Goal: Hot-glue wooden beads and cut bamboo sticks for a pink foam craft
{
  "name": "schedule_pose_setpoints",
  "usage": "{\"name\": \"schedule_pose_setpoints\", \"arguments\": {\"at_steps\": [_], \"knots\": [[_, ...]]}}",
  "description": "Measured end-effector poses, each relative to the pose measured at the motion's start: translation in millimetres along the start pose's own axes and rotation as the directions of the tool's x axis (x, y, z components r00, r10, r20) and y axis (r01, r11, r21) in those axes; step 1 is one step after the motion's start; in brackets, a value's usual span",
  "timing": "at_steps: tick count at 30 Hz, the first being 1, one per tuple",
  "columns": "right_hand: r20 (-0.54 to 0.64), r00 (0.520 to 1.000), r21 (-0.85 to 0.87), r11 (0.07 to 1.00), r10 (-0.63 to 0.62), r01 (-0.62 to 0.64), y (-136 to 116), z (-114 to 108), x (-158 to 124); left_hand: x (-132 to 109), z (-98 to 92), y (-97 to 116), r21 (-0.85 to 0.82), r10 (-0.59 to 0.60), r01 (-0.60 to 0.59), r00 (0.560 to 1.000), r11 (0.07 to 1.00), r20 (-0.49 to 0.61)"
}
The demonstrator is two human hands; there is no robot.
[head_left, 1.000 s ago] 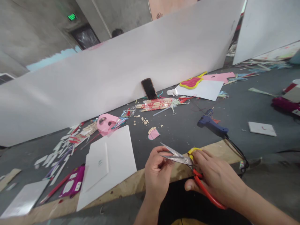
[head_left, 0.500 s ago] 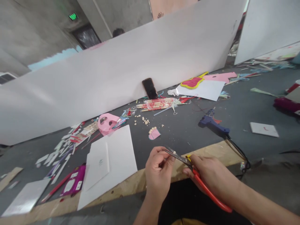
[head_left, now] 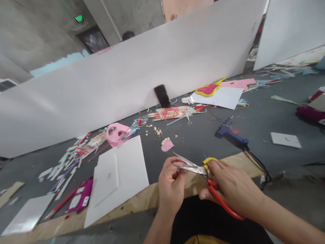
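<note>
My right hand (head_left: 231,186) grips scissors (head_left: 195,168) by their red and yellow handles, with the blades spread apart. The blade tips reach the fingers of my left hand (head_left: 171,186). That hand is closed in a pinch, and whatever sits between thumb and fingers is too small and hidden to name. Just beyond the hands lies a small pink rounded piece (head_left: 167,145) with pale beige bits along its upper edge. More small beige bits (head_left: 157,130) are scattered behind it on the dark table.
A blue glue gun (head_left: 231,135) with a black cord lies to the right. White sheets (head_left: 138,169) and a purple packet (head_left: 80,196) are on the left. A phone (head_left: 162,96) leans on the white partition (head_left: 122,74), behind bundled sticks (head_left: 172,113).
The scissor blades have opened wide from nearly closed. My right hand has spread the handles, and the left keeps its pinch in almost the same place.
</note>
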State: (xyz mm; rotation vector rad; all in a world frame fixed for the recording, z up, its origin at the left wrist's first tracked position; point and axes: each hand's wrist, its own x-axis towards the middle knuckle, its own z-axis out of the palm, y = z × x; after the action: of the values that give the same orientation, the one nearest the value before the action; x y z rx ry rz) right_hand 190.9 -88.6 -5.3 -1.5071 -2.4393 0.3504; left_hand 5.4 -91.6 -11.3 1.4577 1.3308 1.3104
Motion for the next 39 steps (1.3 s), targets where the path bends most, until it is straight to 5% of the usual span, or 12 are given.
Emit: {"name": "schedule_pose_setpoints", "arguments": {"at_steps": [5,16,29,39], "knots": [[-0.020,0.999,-0.018,0.999,-0.027,0.027,0,-2,1,-2,1.6,-1,-0.096,-0.047,0.048,0.999,0.994,0.020],[-0.079,0.995,-0.054,0.997,-0.053,0.049,-1,9,2,1,-0.1,11,0.147,0.029,-0.028,1.000,0.989,-0.003],[0.165,0.982,0.096,0.989,0.091,-0.108,-11,-5,10,7,4.8,5,0.273,0.089,-0.071,0.994,0.960,-0.057],[0.224,0.973,0.243,0.964,0.051,-0.106,-11,-15,15,10,5.1,1,0.250,0.101,-0.073,0.989,0.966,-0.104]]}}
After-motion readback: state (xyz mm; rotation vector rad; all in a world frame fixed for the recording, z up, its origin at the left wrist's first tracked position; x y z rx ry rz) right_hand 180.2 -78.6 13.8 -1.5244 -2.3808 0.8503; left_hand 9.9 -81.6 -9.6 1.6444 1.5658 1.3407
